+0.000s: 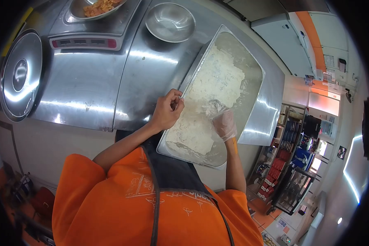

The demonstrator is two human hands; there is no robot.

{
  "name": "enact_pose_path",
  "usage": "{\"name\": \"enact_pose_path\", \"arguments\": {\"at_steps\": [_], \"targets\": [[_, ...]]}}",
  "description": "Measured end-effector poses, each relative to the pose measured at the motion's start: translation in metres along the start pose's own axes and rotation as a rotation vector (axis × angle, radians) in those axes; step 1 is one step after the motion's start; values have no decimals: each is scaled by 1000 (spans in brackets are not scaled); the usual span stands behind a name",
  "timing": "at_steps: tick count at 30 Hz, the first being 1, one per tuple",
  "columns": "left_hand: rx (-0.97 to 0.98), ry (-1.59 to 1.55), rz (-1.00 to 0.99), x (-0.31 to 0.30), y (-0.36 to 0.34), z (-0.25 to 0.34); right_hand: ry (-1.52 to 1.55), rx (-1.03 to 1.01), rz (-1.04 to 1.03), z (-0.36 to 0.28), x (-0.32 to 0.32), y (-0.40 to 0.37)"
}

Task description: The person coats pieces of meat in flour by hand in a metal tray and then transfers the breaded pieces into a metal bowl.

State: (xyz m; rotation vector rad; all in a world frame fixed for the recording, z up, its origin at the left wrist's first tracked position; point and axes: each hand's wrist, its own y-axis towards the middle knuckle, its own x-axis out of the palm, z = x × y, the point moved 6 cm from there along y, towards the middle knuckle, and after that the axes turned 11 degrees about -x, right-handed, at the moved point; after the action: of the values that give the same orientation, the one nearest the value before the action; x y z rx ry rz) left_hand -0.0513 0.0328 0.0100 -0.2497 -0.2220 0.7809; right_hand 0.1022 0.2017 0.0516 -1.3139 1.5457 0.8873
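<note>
A deep metal tray holds a bed of pale, flour-like powder. My left hand is bare, its fingers curled closed over the tray's left rim. Inside the tray, my right hand wears a clear plastic glove and reaches down into the powder. The fingertips of that glove are blurred and dusted with powder, so whether they grip anything is hidden.
A shallow steel bowl stands behind the tray. On the scale at the back left sits a bowl of orange-brown food pieces. A round metal lid lies at the left edge of the steel table. Stocked shelves are at right.
</note>
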Motion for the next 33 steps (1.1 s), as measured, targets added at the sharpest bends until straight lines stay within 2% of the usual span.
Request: {"name": "enact_pose_path", "arguments": {"at_steps": [2, 4, 5, 7, 11, 13, 14, 16, 20, 22, 23, 25, 26, 28, 30, 32, 33], "targets": [[2, 1, 7, -1, 0, 0, 12, -23, 30, -12, -18, 8], [4, 3, 12, -1, 1, 0, 335, -105, 74, -28, -36, 18], [4, 2, 9, -1, 1, 1, 334, -107, 72, -36, -47, 21], [2, -2, 6, -1, 0, 2, 423, 179, 36, -35, -57, 18], [1, -8, 10, -1, -1, 5, 201, 202, 39, -17, -54, 8], [7, -10, 11, -1, -1, 4, 569, 181, 124, -29, -65, 21], [2, -7, 13, -1, 0, 3, 568, 182, 126, -28, -67, 21], [-2, -4, 11, -1, 0, 2, 338, 100, 108, -26, -76, 20], [13, -5, 16, 0, 0, 2, 209, 113, 18, -22, -78, 17], [16, -8, 20, -1, 0, 1, 582, 76, 24, -20, -69, 20], [11, -12, 15, -1, 0, 1, 582, 76, 26, -18, -66, 23], [13, -18, 7, 0, 0, 1, 857, 219, 37, -9, -49, 36], [2, -20, -3, 1, 0, -1, 853, 220, 42, 2, -36, 46], [1, -20, -14, 1, 0, -1, 220, 105, -53, 28, 1, 64], [-8, -19, -19, 0, 0, 1, 454, 196, 30, 30, 56, 65], [12, -4, -8, -1, 0, 4, 169, -18, 335, -26, 66, 63], [20, 11, -4, -2, -1, 4, 440, 85, 197, -28, 78, 56]]}}
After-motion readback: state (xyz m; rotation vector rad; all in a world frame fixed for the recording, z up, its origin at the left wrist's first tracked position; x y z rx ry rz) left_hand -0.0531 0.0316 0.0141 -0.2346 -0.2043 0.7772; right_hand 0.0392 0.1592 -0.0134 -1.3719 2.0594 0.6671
